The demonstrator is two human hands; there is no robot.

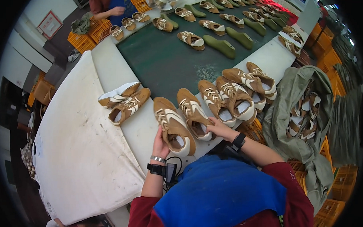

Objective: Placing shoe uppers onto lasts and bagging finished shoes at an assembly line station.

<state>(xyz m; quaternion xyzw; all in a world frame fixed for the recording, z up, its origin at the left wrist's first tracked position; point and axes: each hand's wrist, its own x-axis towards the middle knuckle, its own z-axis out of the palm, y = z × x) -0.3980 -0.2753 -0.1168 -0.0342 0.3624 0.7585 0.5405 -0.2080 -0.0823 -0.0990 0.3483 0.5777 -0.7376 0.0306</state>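
Observation:
My left hand (160,144) grips the side of a brown and white lace-up sneaker (168,117), whose heel points toward me. Close on its right, my right hand (220,128) has its fingers at the heel opening of a second sneaker (189,107). Both shoes lie near the white table edge with toes pointing away. More brown sneakers (212,96) stand in a row to the right of my right hand. To the left of my left hand lies another pair of sneakers (129,105), one tipped on its side.
Beyond the ledge stretches a dark green conveyor belt (159,64) with sneakers and green shoe lasts (220,47). A white cloth-covered surface (81,134) lies at left. On the right, a grey-green sack (282,93) of shoes sits by orange crates (341,187). Another person (113,7) stands at far left.

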